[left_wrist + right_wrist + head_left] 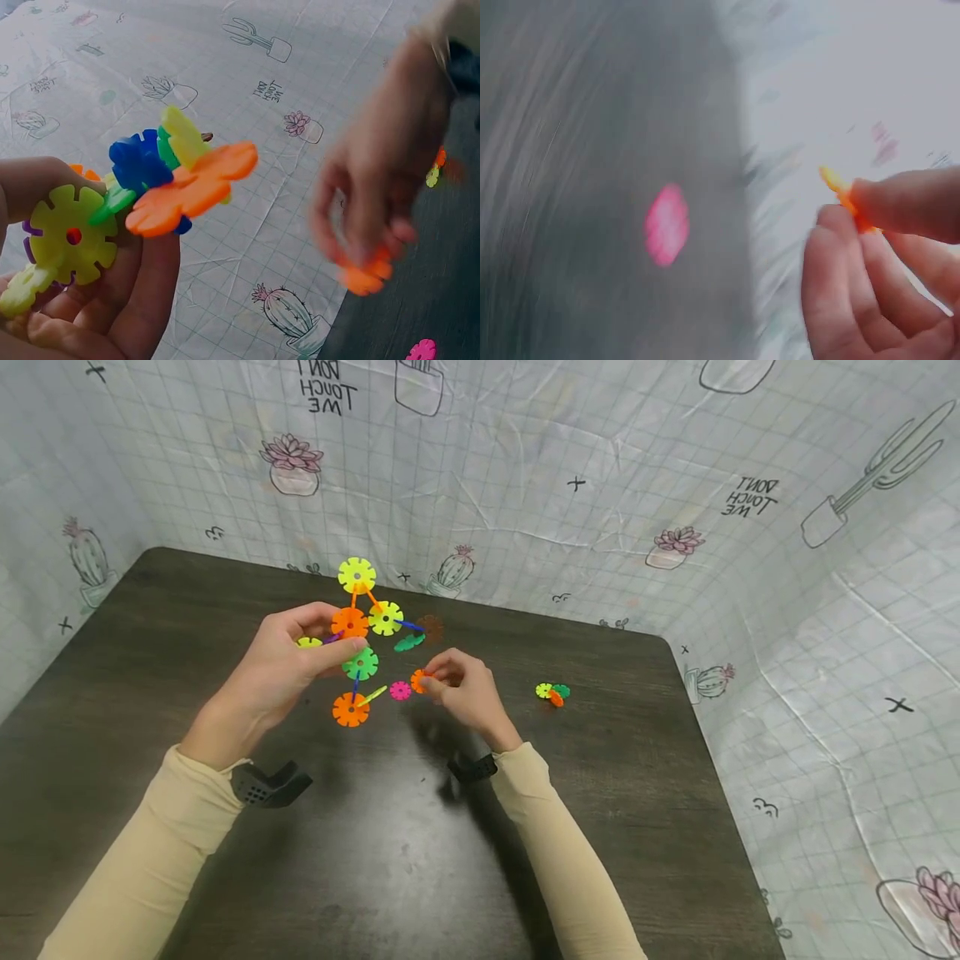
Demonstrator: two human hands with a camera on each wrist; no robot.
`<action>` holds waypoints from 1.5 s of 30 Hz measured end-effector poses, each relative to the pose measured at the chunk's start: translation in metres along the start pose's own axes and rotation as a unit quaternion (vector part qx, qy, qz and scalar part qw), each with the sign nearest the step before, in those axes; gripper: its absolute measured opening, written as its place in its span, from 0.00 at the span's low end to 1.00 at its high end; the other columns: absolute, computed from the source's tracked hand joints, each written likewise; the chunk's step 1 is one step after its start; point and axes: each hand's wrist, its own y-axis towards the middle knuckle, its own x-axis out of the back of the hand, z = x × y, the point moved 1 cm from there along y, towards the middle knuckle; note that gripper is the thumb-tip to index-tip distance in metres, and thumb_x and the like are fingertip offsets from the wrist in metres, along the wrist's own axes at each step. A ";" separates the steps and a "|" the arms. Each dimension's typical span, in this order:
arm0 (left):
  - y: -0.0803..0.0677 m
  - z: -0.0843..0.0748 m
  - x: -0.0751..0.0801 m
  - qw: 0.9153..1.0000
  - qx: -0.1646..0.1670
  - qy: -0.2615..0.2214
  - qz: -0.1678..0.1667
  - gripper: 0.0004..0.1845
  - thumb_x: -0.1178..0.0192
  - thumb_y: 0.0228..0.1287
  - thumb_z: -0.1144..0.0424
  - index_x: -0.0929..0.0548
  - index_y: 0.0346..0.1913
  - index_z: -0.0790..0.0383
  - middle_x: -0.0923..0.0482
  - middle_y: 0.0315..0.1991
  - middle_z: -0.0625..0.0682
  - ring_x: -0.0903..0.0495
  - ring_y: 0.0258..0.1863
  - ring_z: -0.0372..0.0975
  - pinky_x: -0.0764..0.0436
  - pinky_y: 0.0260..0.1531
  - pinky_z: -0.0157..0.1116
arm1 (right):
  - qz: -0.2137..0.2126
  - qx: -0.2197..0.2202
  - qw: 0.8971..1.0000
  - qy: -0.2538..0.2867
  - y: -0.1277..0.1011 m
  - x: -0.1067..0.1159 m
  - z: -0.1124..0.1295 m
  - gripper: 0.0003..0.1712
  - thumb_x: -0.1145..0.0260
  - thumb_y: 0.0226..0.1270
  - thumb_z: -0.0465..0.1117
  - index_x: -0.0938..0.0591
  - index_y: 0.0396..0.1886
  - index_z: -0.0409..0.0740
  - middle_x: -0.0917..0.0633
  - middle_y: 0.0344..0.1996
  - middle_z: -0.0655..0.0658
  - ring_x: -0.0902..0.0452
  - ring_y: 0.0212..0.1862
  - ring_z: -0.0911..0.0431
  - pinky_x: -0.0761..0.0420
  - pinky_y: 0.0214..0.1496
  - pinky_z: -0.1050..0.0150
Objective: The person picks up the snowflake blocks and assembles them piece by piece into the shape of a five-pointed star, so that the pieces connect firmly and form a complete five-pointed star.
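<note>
Disc model (360, 635), snowflake discs joined by thin rods, held above the table's middle, toward the far edge, in left hand (288, 668); fingers curled round its lower discs, thumb across the front. Orange disc (420, 681) pinched between thumb and fingertips of right hand (465, 689), just right of the model. Pink disc (401, 691) lying loose on the table (390, 860) between the hands.

Risks, as a judgement: slim rods likely to pop from their slots under a hard push; top yellow disc (356, 575), far from the grip, liable to swing or drop off; orange disc, held only by its edge, apt to slip and roll.

Hard to make out: right wrist view badly smeared; which slot faces the orange disc; makeup of the small cluster (553, 692) near the right edge.
</note>
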 end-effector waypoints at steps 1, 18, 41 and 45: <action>0.000 0.000 0.000 1.000 -0.001 0.004 -0.001 0.17 0.32 0.55 0.61 0.21 0.46 0.63 0.20 0.34 0.47 0.20 0.30 0.40 0.18 0.37 0.36 | -0.002 0.011 0.999 0.035 -0.006 0.000 0.008 0.10 0.32 0.60 0.38 0.21 0.41 0.47 0.15 0.32 0.45 0.17 0.31 0.53 0.16 0.36 0.58; 0.001 0.003 -0.005 1.000 -0.016 0.017 -0.009 0.16 0.32 0.56 0.60 0.19 0.47 0.60 0.27 0.38 0.51 0.23 0.32 0.42 0.20 0.36 0.36 | -0.008 0.061 0.939 0.339 -0.056 -0.016 0.069 0.11 0.35 0.63 0.35 0.25 0.43 0.37 0.16 0.34 0.43 0.17 0.35 0.52 0.17 0.45 0.55; 0.006 0.009 -0.019 1.000 -0.019 0.010 -0.023 0.18 0.34 0.57 0.57 0.20 0.48 0.62 0.28 0.39 0.52 0.22 0.37 0.43 0.18 0.38 0.34 | 0.059 0.022 0.918 0.392 -0.059 -0.028 0.071 0.13 0.41 0.69 0.38 0.27 0.47 0.34 0.19 0.41 0.40 0.15 0.39 0.48 0.20 0.50 0.47; 0.007 0.006 -0.018 0.999 -0.034 -0.008 -0.001 0.17 0.35 0.59 0.58 0.21 0.48 0.63 0.26 0.40 0.52 0.23 0.40 0.44 0.18 0.40 0.34 | 0.062 0.037 0.908 0.413 -0.058 -0.028 0.072 0.11 0.42 0.70 0.37 0.28 0.47 0.36 0.19 0.43 0.39 0.16 0.41 0.49 0.20 0.52 0.48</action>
